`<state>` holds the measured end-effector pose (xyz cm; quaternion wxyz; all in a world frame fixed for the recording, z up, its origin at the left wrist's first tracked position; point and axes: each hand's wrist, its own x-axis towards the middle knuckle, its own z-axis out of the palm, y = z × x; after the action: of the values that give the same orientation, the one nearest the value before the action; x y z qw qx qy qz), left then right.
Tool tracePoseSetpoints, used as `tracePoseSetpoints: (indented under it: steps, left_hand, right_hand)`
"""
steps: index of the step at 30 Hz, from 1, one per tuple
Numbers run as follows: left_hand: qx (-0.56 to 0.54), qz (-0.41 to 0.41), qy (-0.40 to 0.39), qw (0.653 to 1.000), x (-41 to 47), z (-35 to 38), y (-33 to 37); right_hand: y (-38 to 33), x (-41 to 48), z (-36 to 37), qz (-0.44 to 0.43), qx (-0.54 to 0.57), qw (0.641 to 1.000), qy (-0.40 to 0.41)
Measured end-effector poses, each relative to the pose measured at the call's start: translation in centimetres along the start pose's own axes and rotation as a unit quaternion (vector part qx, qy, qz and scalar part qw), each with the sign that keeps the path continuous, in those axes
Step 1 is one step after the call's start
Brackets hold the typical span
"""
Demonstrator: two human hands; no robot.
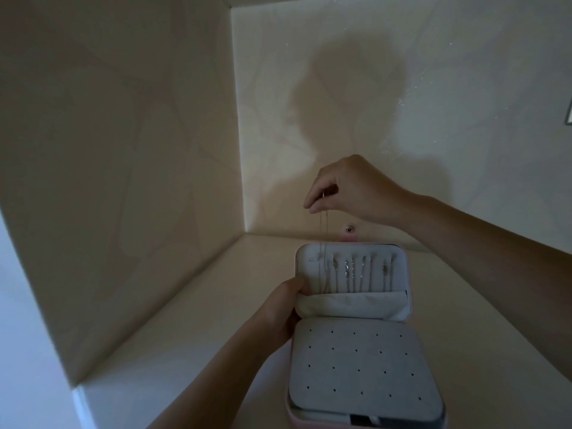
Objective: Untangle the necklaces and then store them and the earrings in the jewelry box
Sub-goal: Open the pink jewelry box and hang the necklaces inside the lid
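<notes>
A pink jewelry box (410, 292) stands open on a pale surface, its lid upright. The lid's grey lining carries a row of hooks with several thin silver necklaces (365, 274) hanging into a fabric pocket (356, 305). A grey earring panel (356, 363) dotted with small holes lies flat over the base. My right hand (349, 190) is above the lid and pinches a fine silver chain (323, 239) that hangs down over the lid's left hooks. My left hand (284, 305) grips the lid's left edge, thumb at the pocket's corner. No earrings are visible.
The box sits in a corner formed by two cream walls (123, 150). A snap tab (349, 232) sticks up from the lid's top edge. The pale table surface (201, 335) spreads to the left and right of the box.
</notes>
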<state>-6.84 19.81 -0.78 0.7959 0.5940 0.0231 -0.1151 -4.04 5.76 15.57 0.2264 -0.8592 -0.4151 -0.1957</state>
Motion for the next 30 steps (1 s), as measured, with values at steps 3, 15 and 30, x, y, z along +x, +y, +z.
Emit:
tracePoseSetpoints:
  steps: [3, 15, 30]
  left_hand:
    - [-0.004, -0.002, -0.003, 1.000, 0.0, 0.0, 0.2]
    - [-0.005, 0.017, -0.013, 1.000, 0.2, -0.1, 0.0]
    - [0.000, 0.019, -0.015, 1.000, -0.2, 0.0, 0.3]
  right_hand:
    - [0.1, -0.4, 0.7, -0.006, -0.004, 1.000, -0.027]
    - [0.7, -2.1, 2.7, -0.032, -0.020, 0.998, -0.046]
    - [1.0, -3.0, 3.8, 0.016, 0.039, 0.992, -0.121]
